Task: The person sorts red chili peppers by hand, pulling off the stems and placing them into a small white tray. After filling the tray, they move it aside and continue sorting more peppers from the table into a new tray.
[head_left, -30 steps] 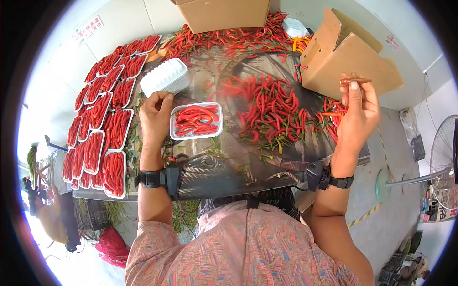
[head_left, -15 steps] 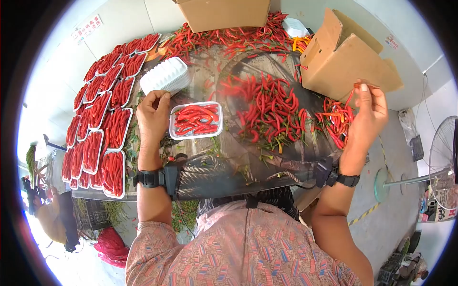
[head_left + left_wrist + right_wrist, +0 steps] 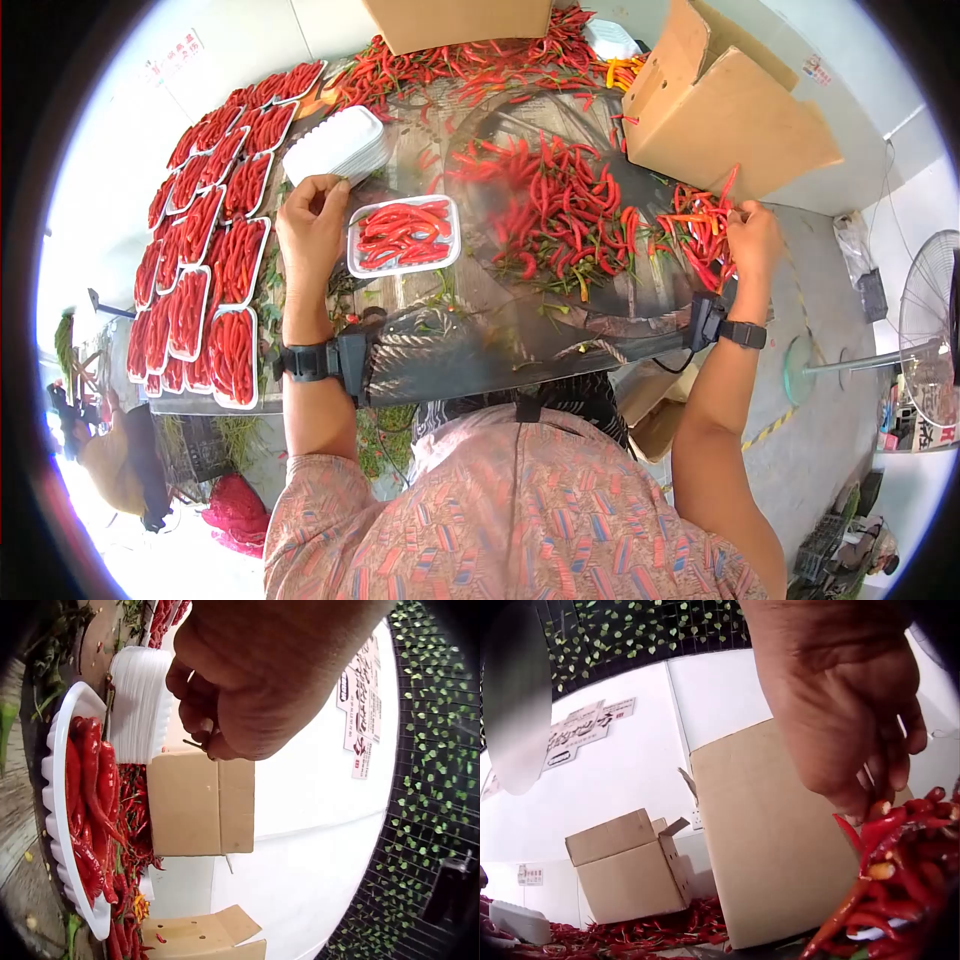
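Note:
My left hand (image 3: 308, 230) is raised beside the stack of white trays (image 3: 340, 145); in the left wrist view its thumb and finger pinch a short brown stem (image 3: 193, 742). A white foam tray (image 3: 353, 262) partly filled with red chillies (image 3: 405, 235) stands just to its right on the table. My right hand (image 3: 755, 240) reaches down at the edge of a small heap of red and orange chillies (image 3: 695, 220). Its fingers hang loosely bent in the right wrist view, fingertips right at a red chilli (image 3: 849, 831) on the heap.
A large pile of red chillies (image 3: 565, 205) lies mid-table. Rows of filled trays (image 3: 232, 355) cover the left side. More chillies (image 3: 450, 72), a cardboard box (image 3: 455, 25) and a lone tray (image 3: 610, 40) are at the back. An open carton (image 3: 720, 130) stands behind the right hand.
My right hand has come down from in front of the carton to the small heap; the brownish chilli it held up is no longer seen in it. The left hand stays about where it was.

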Demonstrator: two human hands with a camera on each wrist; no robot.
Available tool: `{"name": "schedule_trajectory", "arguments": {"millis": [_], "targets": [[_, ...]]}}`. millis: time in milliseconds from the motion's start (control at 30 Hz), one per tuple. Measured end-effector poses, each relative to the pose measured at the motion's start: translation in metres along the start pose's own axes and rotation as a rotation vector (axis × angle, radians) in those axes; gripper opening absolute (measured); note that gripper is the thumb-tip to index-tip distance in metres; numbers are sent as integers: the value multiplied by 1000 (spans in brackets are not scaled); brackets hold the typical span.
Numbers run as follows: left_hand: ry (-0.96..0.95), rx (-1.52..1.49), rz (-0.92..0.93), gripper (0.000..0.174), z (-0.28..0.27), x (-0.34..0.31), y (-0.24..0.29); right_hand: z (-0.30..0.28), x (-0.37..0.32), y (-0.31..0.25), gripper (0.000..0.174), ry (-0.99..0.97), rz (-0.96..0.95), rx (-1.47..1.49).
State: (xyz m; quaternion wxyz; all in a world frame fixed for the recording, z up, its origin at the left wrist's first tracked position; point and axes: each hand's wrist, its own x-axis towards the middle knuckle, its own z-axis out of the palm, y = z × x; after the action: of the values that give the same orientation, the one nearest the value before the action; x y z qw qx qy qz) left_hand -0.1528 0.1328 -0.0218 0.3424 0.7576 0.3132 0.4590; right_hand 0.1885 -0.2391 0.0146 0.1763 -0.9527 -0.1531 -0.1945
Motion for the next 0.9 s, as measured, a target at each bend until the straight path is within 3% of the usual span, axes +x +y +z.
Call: {"name": "schedule_trajectory", "arguments": {"millis": [67, 133, 300, 467, 600, 700, 800, 900], "targets": [[7, -35, -2, 12, 1, -1, 2, 2, -6, -15, 17, 51, -33, 28], [6, -50, -12, 12, 3, 0, -2, 5, -21, -43, 16, -13, -201, 359], [-7, -92, -66, 11, 1, -1, 1, 20, -57, -108, 18, -248, -533, 441], [9, -27, -14, 13, 2, 0, -2, 39, -69, -150, 22, -332, -528, 187], [16, -6, -41, 11, -2, -2, 8, 60, -66, -145, 23, -323, -511, 143], [19, 59, -35, 9, -4, -3, 10, 57, -65, -135, 22, -267, -491, 391], [38, 17, -48, 14, 0, -3, 12, 38, -64, -138, 23, -353, -270, 571], [93, 190, 15, 14, -2, -1, 6, 31, -65, -146, 26, -343, -270, 849]]}}
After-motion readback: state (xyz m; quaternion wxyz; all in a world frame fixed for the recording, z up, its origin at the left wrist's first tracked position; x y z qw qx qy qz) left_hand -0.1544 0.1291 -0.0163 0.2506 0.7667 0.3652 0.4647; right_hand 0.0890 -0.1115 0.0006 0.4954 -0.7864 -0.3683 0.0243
